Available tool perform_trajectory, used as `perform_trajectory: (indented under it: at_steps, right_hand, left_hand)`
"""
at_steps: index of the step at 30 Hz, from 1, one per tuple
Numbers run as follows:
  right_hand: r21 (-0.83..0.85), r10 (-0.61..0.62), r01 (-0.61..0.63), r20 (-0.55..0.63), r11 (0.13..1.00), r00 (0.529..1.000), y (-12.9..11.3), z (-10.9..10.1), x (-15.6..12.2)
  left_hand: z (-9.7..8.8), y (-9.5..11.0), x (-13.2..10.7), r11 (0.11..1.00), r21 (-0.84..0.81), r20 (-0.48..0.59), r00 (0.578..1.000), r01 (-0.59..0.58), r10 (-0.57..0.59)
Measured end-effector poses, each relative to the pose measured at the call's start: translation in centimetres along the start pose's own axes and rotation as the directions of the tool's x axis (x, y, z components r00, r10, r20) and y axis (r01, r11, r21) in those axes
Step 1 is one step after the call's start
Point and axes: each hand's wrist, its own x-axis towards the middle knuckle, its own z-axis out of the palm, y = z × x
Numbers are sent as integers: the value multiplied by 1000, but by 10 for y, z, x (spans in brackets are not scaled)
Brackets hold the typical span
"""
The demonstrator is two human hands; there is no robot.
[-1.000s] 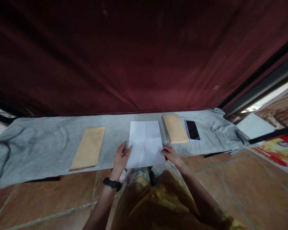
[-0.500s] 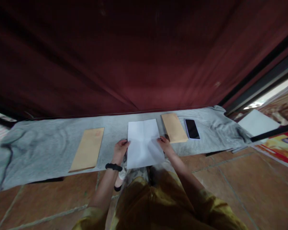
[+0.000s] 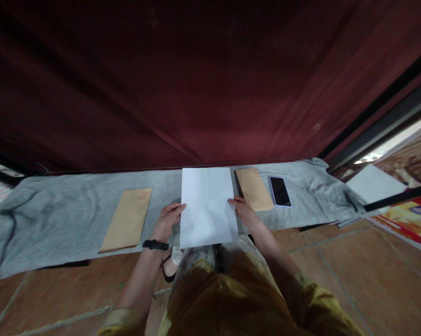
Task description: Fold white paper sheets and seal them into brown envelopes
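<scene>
A white sheet of paper [image 3: 206, 205] is held up above the grey cloth [image 3: 66, 214], its faint fold creases showing. My left hand [image 3: 166, 219], with a black band at the wrist, pinches the sheet's left edge. On the opposite edge, my right hand [image 3: 243, 211] grips the sheet. One brown envelope [image 3: 126, 218] lies flat on the cloth to the left of the sheet. A second brown envelope [image 3: 254, 188] lies just right of it, close to my right hand.
A black phone [image 3: 279, 191] lies on the cloth beside the right envelope. A dark red curtain [image 3: 196, 79] hangs behind the cloth. White paper [image 3: 375, 183] and a colourful printed sheet [image 3: 406, 218] lie at the far right. Brown floor tiles [image 3: 336, 266] surround my yellow-clad legs.
Both hands slid up the sheet's edges and lifted it off the cloth, so it now stands higher and flatter toward the camera. The envelopes and phone stayed put.
</scene>
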Motion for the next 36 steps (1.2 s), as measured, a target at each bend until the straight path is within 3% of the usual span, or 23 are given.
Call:
perform_trajectory:
  at_steps: [2,5,11,14,17,21,25,27,32,36]
  right_hand:
    - [55,23,-25,31,998,999,-17,-1,0]
    - [121,-38,29,69,992,997,-51,2,-1]
    - [149,-269,241,206,959,941,-116,8,-7]
    - [87,-385,375,186,923,904,-135,7,-9]
    - [56,-465,463,168,885,869,-140,5,-10]
    - [2,-497,505,176,863,850,-123,3,-5]
    - [-124,-452,473,166,872,876,-85,0,0]
    - [-184,-475,496,146,849,868,-63,-2,0]
    - [-192,-540,570,190,799,820,-16,-10,-15]
    - [-236,-513,565,250,790,821,11,-20,-29]
  left_hand:
    - [-3,12,0,997,-14,27,997,-74,74]
    - [-5,35,0,990,-22,24,990,-141,142]
    - [1,81,-10,937,-160,-20,950,-310,311]
    - [3,92,-14,900,-235,-17,928,-366,373]
    - [2,88,-12,872,-240,-50,903,-426,427]
    - [-3,67,-6,878,-98,-67,884,-468,463]
    - [-5,40,-4,904,24,-36,903,-427,428]
    - [-4,26,-4,909,44,-9,910,-413,414]
    - [-6,-14,-5,878,63,48,880,-475,472]
    - [-11,-43,-5,861,150,104,874,-486,475]
